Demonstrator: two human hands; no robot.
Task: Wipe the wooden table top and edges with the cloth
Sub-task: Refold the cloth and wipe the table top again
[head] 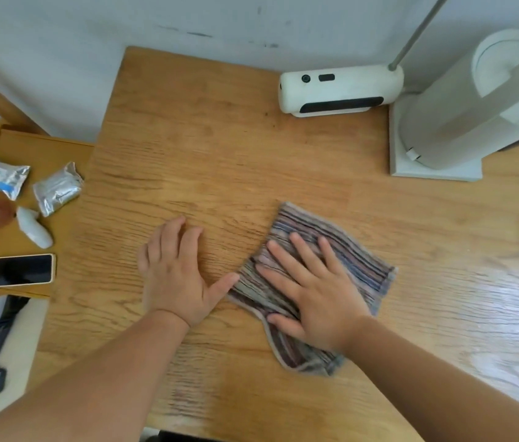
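Note:
A striped, greyish-pink cloth (352,250) lies flat on the wooden table top (207,154), right of centre. My right hand (312,291) presses down on the cloth with fingers spread, palm flat, not gripping it. My left hand (175,269) rests flat on the bare wood just left of the cloth, fingers apart, its thumb tip touching the cloth's left edge. The table's left edge runs down past my left forearm, and its front edge lies below my arms.
A white lamp base (341,89) with a metal pole stands at the back, a white appliance (475,116) on a square base at the back right. A lower shelf on the left holds a phone (23,270), foil packets (57,188) and a small white bottle (33,227).

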